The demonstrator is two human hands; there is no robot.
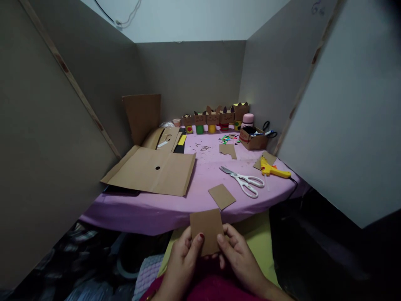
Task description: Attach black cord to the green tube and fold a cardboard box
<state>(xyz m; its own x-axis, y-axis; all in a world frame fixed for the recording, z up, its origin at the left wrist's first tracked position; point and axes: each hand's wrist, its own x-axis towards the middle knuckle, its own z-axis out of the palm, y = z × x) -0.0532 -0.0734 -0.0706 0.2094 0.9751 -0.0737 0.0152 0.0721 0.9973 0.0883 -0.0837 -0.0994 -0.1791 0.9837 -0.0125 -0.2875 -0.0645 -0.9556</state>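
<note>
Between my two hands, just off the table's front edge, is a small rectangular piece of brown cardboard [206, 228]. My left hand [185, 253] grips its left side with the thumb on the face. On the other side my right hand [235, 248] pinches the lower right edge, thumb in front. The fingers behind the card are partly hidden. A second cardboard piece [222, 196] of similar size lies on the table just beyond. White-handled scissors [246, 179] rest to its right, blades pointing away to the left.
A yellow glue gun [273, 169] lies at the right on a cardboard scrap. Large folded cardboard [153, 171] covers the table's left. Decorated cardboard figures [213, 119] stand along the back, near a box of tools [253, 140]. Coloured scraps [228, 139] and a notched cardboard piece [228, 150] lie mid-table.
</note>
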